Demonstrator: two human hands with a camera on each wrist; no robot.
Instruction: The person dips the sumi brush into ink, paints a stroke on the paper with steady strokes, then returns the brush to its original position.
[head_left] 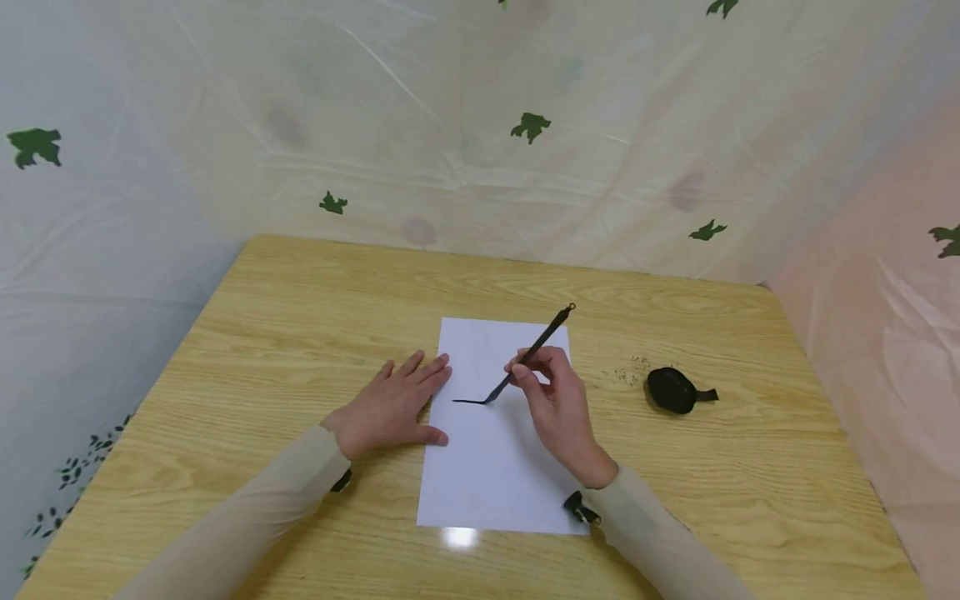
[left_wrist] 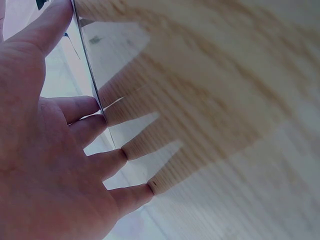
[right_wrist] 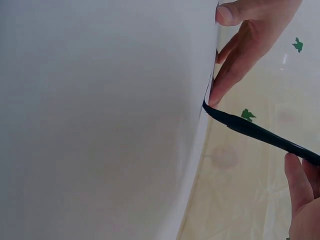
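Note:
A white sheet of paper (head_left: 495, 487) lies on the wooden table. My right hand (head_left: 562, 408) pinches a dark ink brush (head_left: 542, 340) between thumb and fingers, the handle slanting up to a small loop. Its bent tip touches the paper at the right end of a short black line (head_left: 467, 402). In the right wrist view the brush (right_wrist: 255, 132) meets the sheet (right_wrist: 100, 120) near the fingers of the other hand. My left hand (head_left: 393, 407) rests with fingers spread, fingertips and thumb over the paper's left edge. The left wrist view shows its palm (left_wrist: 50, 155) against the tabletop.
To the right of the paper sits a small black pan-shaped dish (head_left: 671, 390) with a short handle. Dark specks (head_left: 626, 373) dot the table (head_left: 322, 283) beside it. Pale cloth (head_left: 450, 100) with green leaf-like shapes hangs behind and at both sides.

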